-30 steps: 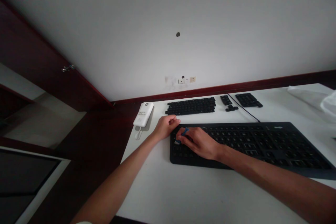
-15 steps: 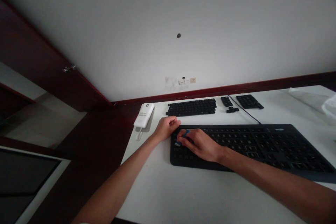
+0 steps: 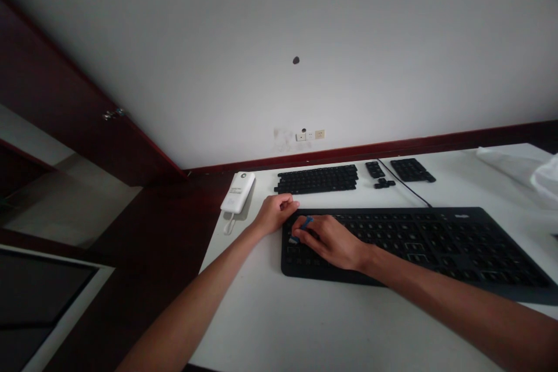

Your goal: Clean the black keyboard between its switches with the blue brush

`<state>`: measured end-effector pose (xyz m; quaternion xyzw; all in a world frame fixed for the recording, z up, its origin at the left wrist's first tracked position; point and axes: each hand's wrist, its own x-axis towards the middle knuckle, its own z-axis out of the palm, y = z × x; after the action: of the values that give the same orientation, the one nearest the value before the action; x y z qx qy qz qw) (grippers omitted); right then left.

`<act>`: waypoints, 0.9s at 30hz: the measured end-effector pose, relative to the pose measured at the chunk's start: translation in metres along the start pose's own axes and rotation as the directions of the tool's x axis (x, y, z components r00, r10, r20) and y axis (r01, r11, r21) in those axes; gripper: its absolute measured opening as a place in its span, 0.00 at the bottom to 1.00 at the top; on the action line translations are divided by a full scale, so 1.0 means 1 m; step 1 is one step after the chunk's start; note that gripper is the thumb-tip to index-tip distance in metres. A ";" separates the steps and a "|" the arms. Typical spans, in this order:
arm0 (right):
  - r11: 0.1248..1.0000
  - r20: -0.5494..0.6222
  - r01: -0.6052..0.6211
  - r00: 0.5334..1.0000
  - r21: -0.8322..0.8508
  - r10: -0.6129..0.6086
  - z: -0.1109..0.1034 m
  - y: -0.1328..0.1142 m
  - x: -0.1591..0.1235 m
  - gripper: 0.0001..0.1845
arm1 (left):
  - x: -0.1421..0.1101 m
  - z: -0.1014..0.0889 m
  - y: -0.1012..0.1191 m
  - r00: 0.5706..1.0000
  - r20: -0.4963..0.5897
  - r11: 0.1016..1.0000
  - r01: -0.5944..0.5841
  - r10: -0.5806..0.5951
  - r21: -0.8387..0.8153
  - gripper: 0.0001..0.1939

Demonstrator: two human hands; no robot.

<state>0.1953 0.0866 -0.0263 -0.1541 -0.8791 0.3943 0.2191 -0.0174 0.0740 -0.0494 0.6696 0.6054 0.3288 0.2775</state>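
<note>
Keyboard (image 3: 418,239) lies flat on the white worktop (image 3: 270,314), a wide black body whose key places look bare, many with a small pale centre. It runs from in front of the person away to the right, and its left end sits beneath the hands. The right hand (image 3: 333,239) is over that end, its grip closed around a small tool with a blue handle (image 3: 308,222); thumb and fingers pinch it, and its pale tip (image 3: 293,240) is down at the key places near the left edge. The left hand (image 3: 276,214) rests loosely curled at the far left corner, just beside the other one; whether its grip takes hold of the edge cannot be told. Beyond the keyboard, black keycaps lie sorted in groups: a long main block (image 3: 317,179), a small block (image 3: 374,170), an arrow cluster (image 3: 384,183) just in front of that, and a number block (image 3: 410,170) farther right. A thin black cable (image 3: 410,189) passes between these last groups to the keyboard's far edge. To the left lies a white device (image 3: 238,193) with a looped strap (image 3: 228,224), near the worktop's left edge; crumpled white plastic (image 3: 547,177) lies at the far right.
</note>
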 end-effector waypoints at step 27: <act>1.000 0.005 -0.015 1.000 -0.020 0.015 -0.001 -0.002 0.000 0.15 | 0.000 0.000 0.001 1.000 -0.003 1.000 0.002 -0.002 0.010 0.23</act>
<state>0.1954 0.0857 -0.0246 -0.1620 -0.8822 0.3877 0.2124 -0.0166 0.0738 -0.0491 0.6699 0.6081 0.3266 0.2735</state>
